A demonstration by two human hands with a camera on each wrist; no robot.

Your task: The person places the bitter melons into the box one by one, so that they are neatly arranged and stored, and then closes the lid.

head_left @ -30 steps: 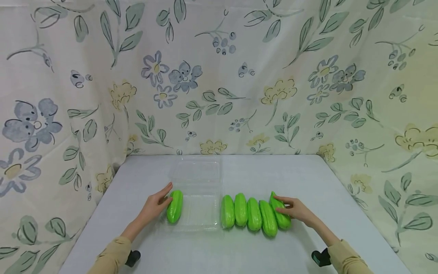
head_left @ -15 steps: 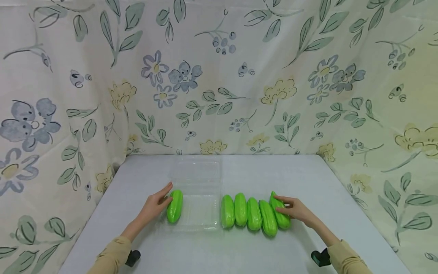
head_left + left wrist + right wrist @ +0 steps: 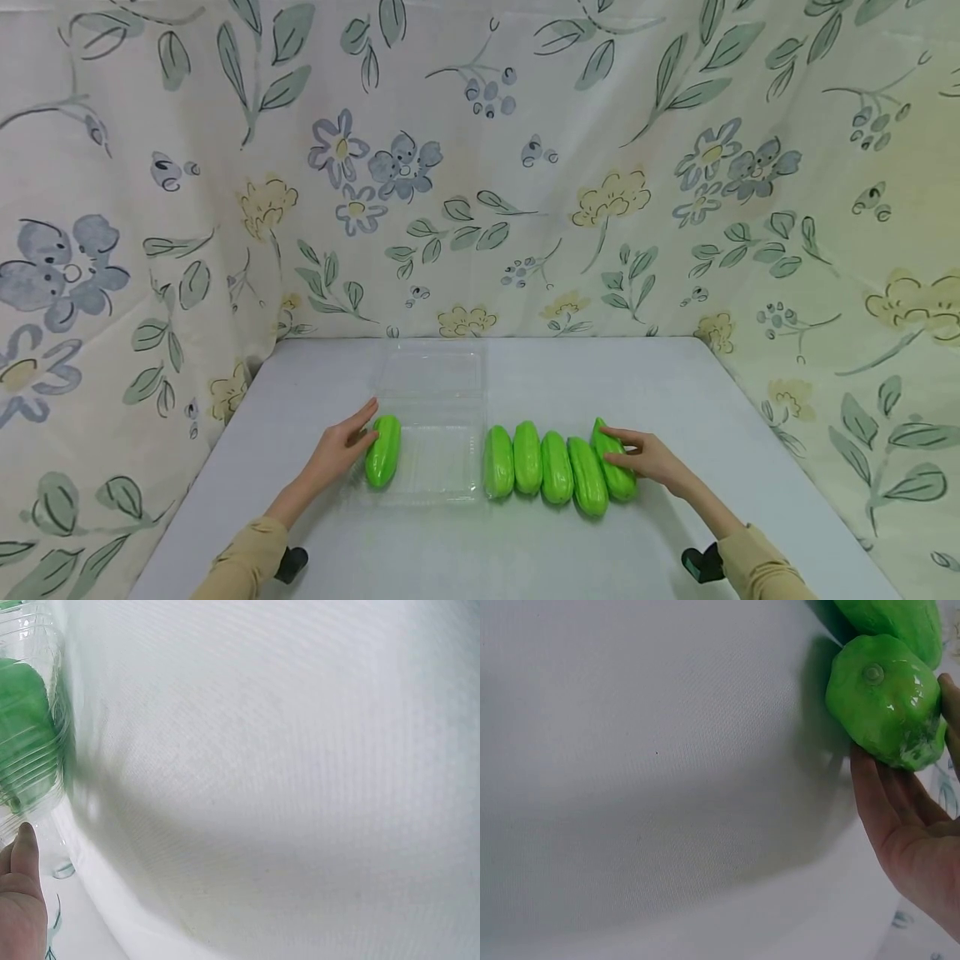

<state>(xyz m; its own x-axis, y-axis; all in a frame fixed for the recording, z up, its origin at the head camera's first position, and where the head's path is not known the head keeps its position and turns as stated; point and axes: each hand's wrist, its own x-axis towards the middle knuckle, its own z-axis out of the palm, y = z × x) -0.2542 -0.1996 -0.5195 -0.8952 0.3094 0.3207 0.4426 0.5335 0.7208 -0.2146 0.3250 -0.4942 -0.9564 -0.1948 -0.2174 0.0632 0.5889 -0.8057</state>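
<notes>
A transparent plastic box (image 3: 441,463) lies with its hinged lid (image 3: 431,367) folded back. Along its left side sits one glossy green cucumber (image 3: 384,454). My left hand (image 3: 339,450) rests at that side, fingers nearly straight against the outer wall and thumb close to the cucumber; in the left wrist view, fingers (image 3: 24,859) touch the clear wall. To the right of the box several similar cucumbers lie in a row. With my right hand (image 3: 648,458) I hold the rightmost cucumber (image 3: 619,479), thumb on one side and fingers on the other in the right wrist view.
A white table (image 3: 450,550) carries everything. Behind and beside it hangs a floral curtain (image 3: 480,167). The other cucumbers (image 3: 557,471) lie side by side between the box and my right hand. Dark wrist devices (image 3: 703,565) show under both sleeves.
</notes>
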